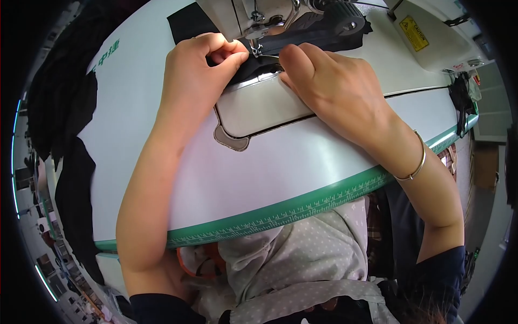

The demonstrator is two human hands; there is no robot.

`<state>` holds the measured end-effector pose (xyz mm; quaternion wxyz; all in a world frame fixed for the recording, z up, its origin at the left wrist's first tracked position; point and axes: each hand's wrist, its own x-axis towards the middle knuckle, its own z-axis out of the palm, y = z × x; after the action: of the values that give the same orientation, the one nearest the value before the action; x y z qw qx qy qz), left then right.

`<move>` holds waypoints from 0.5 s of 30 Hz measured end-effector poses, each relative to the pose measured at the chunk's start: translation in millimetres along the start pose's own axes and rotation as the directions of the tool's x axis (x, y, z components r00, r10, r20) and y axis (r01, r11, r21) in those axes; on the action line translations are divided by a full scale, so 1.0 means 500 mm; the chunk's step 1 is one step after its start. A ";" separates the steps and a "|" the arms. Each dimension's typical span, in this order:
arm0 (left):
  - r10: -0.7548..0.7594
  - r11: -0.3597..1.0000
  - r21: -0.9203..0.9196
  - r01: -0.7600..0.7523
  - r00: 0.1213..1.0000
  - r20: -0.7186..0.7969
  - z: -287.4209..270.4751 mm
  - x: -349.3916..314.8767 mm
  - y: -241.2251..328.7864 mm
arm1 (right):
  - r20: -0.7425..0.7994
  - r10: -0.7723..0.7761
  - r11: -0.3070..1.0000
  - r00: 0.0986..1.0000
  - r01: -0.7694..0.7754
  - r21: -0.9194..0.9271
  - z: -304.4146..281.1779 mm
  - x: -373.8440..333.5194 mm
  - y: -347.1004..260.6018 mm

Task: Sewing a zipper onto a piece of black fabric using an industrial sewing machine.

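Under the sewing machine's presser foot (pixel 255 49) lies a piece of black fabric (pixel 249 70), spreading back beneath the machine head. My left hand (pixel 202 62) is closed in a pinch at the fabric, just left of the foot. From the right, my right hand (pixel 326 75) has its fingers curled round a thin metal tool (pixel 270 56), whose tip points at the foot. Most of that tool is hidden in the fingers, so its exact kind does not show. Thumb and forefinger of the left hand also cover whatever is between them.
The sewing machine (pixel 226 16) stands over the far side of the white table (pixel 270 183), whose front edge carries a green measuring strip (pixel 280 213). More black cloth (pixel 65 108) hangs over the left side. A small black bundle (pixel 461 100) sits at the right edge.
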<state>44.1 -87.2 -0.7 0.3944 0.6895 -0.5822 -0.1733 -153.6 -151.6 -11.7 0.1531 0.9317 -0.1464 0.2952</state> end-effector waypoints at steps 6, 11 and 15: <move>0.026 0.999 -0.020 -0.026 1.000 0.006 -0.001 0.000 -0.005 | 0.054 0.017 1.000 0.998 -0.017 0.001 -0.001 -0.005 -0.001; 0.010 1.000 0.009 -0.010 1.000 0.016 -0.003 0.002 -0.002 | 0.036 0.023 1.000 0.999 -0.024 0.008 0.001 0.002 -0.003; 0.031 1.000 -0.005 -0.031 0.999 0.016 -0.003 0.002 -0.006 | 0.049 0.023 1.000 0.999 -0.022 -0.005 0.004 0.001 -0.004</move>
<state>47.5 -87.9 -2.0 0.3940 0.6781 -0.5955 -0.1741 -151.4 -150.6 -13.2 0.1484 0.9365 -0.1613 0.2737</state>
